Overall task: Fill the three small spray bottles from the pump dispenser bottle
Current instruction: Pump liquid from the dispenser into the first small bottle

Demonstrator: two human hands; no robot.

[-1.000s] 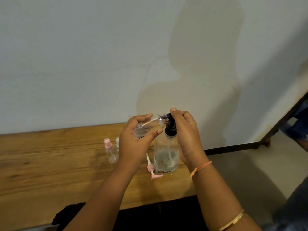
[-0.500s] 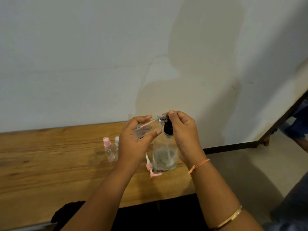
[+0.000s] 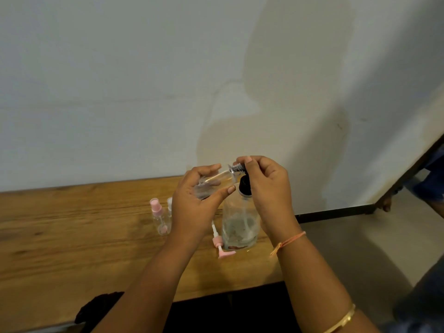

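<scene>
Small spray bottle [image 3: 217, 180] lies almost level above the desk [image 3: 72, 236], neck toward 2 o'clock, pinched between the left hand's [image 3: 194, 207] curled fingers [image 3: 224, 191]; right hand's [image 3: 269, 188] fingers [image 3: 248, 161] grip the pump bottle's [image 3: 240, 227] head

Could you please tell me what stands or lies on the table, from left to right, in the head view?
Pink-capped spray bottle → loose pink pump head → pump dispenser bottle. The small spray bottle gripped by the left hand is held above the table, so I leave it out.
</scene>
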